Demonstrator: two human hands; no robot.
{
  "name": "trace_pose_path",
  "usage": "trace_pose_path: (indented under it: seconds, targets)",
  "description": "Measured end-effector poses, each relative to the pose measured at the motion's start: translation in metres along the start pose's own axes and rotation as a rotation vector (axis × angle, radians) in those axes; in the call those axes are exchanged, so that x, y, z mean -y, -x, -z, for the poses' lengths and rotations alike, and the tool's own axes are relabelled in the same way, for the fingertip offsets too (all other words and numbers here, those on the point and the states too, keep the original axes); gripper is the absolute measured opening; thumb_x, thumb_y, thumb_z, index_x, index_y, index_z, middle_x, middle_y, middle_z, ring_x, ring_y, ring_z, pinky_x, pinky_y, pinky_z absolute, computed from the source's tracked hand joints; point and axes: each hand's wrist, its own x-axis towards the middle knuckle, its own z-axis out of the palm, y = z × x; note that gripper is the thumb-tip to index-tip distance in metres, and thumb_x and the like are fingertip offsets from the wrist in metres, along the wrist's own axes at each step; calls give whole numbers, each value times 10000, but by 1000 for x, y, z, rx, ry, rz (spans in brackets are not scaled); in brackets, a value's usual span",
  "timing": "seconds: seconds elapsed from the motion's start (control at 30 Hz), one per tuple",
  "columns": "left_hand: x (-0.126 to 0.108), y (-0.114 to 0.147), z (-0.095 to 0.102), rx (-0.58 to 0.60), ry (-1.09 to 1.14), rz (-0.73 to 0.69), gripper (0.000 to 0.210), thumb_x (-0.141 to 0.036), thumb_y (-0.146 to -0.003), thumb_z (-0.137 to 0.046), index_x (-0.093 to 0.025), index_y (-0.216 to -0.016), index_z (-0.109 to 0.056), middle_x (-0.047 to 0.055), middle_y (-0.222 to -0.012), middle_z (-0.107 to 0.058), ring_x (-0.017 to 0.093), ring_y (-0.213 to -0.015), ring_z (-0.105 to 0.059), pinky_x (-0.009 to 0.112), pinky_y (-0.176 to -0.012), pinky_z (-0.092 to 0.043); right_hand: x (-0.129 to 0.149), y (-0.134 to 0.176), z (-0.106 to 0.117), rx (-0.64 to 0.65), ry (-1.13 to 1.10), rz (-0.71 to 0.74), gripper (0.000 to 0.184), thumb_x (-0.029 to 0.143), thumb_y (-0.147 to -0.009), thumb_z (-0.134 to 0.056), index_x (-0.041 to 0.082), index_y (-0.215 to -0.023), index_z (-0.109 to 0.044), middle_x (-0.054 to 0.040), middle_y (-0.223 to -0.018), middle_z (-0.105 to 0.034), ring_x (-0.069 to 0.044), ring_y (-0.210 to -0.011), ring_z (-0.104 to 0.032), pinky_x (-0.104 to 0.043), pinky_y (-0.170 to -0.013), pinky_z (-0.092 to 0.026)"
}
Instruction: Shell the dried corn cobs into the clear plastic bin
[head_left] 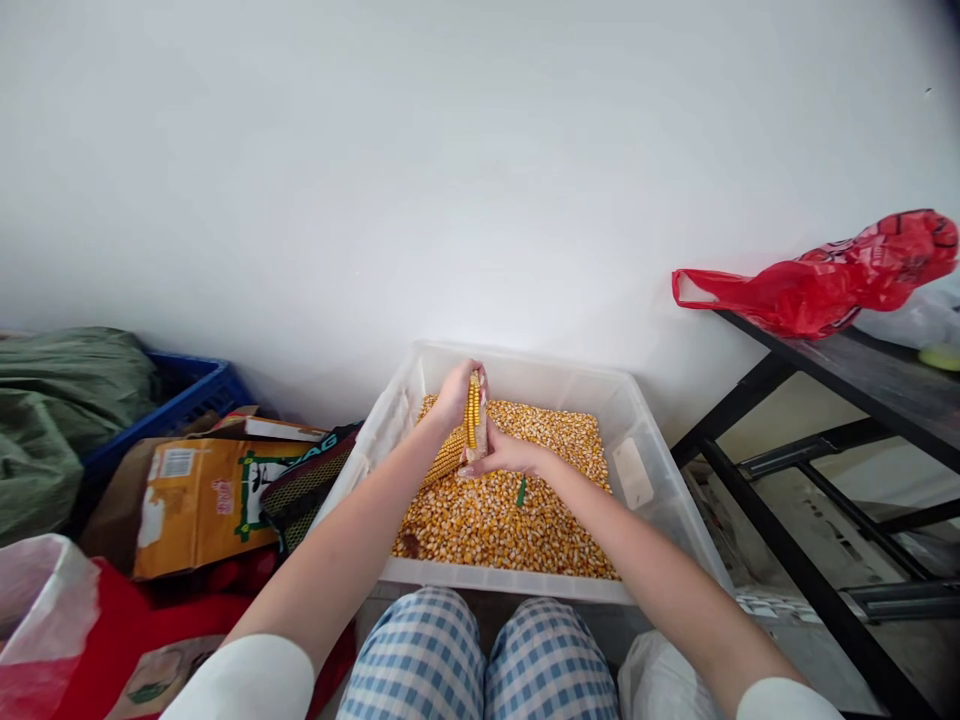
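In the centre of the frame, two hands hold one cob [472, 415] above the tub [652, 545]. The cob stands nearly upright; its left part carries yellow rows, and its right part looks pale. The fingers of the left hand [454, 392] are closed around the upper part of the cob. The right hand [504, 454] grips near its lower end, with the thumb low at the front; some of its fingers are hidden.

A heap of loose kernels [517, 540] covers the bottom of the tub. Just beside the hands, at their left, another cob with full rows [444, 462] lies on the kernels, partly covered by the left arm. A small green piece [521, 490] is under the right wrist.

At the left of the frame are a carton [199, 500] and a blue crate [225, 385]. At the upper right, a red bag [825, 290] rests on a black frame [892, 385].
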Motion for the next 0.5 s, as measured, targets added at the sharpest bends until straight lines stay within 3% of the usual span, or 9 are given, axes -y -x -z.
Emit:
trace_pose_path:
  seconds: [0.1, 0.13, 0.3, 0.5]
  targets:
    - [-4, -1, 3, 146, 19, 8, 236, -303, -694, -457, -189, -496, -398, -25, -362, -366, 105, -314, -371, 246, -380, -323, 2, -1, 1, -8, 19, -28, 742, 281, -556, -746, 204, -1168, -333, 6, -826, -535, -138, -704, -582, -289, -641, -521]
    - [-4, -2, 3, 138, 30, -1, 231, -301, -692, -452, -191, -498, -393, -27, -362, -363, 105, -314, -369, 245, -379, -323, 1, -2, 1, -24, 48, -28, 739, 291, -567, -737, 201, -1175, -325, 12, -800, -532, -129, -653, -574, -278, -600, -518]
    - [-2, -9, 7, -118, 22, -61, 195, -297, -695, -412, -196, -528, -396, -28, -362, -369, 108, -310, -372, 235, -365, -309, -11, -11, -2, -184, 279, 28, 634, 360, -640, -671, 207, -1164, -349, -12, -856, -541, -85, -483, -505, -253, -461, -462]
    - [1, -10, 6, -346, 5, -153, 162, -274, -695, -406, -190, -557, -421, -21, -392, -418, 116, -333, -411, 234, -370, -330, -8, -11, -9, -468, 580, 78, 624, 412, -612, -691, 208, -1127, -404, -56, -982, -583, -199, -815, -582, -321, -695, -453]
